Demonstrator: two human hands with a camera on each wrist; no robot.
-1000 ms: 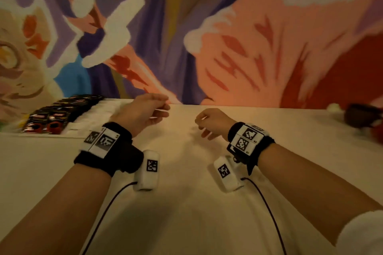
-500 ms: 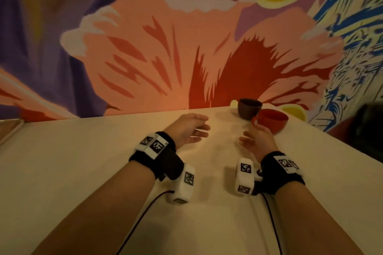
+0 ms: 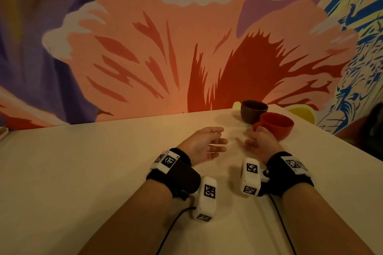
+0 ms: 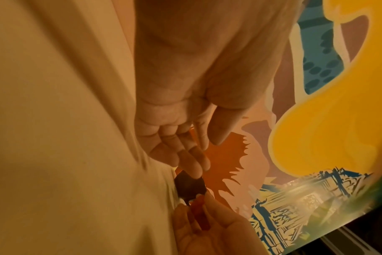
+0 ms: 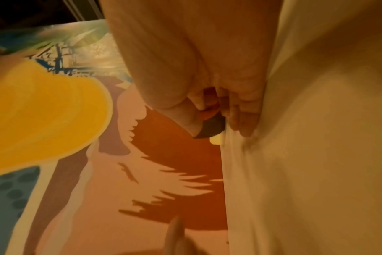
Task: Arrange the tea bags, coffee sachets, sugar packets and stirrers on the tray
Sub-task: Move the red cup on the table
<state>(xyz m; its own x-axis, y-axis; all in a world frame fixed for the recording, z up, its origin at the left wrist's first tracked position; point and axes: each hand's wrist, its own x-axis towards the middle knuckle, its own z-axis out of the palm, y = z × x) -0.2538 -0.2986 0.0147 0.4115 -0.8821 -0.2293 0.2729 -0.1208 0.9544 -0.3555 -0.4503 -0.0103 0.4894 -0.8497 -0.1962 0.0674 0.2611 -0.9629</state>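
No tray, sachets, packets or stirrers show in any view. On the cream table [image 3: 83, 172], my left hand [image 3: 224, 136] hovers open, palm turned right, fingers straight and holding nothing [image 4: 207, 157]. My right hand [image 3: 253, 130] is at a red cup [image 3: 277, 126] near the table's far right. The cup's red handle [image 4: 199, 215] sits between its thumb and fingers, which pinch it [image 5: 209, 119]. A dark brown cup [image 3: 253, 111] stands just behind the red one.
A painted mural wall rises right behind the table's far edge. A small pale yellow object [image 3: 236, 106] lies behind the dark cup. The table's right edge runs diagonally past the cups, with a dark shape [image 3: 373, 130] beyond it.
The head view has swung right, so the tray of dark sachets at the left is out of sight. Both hands moved right to the cups. The right hand closed in on the red handle.
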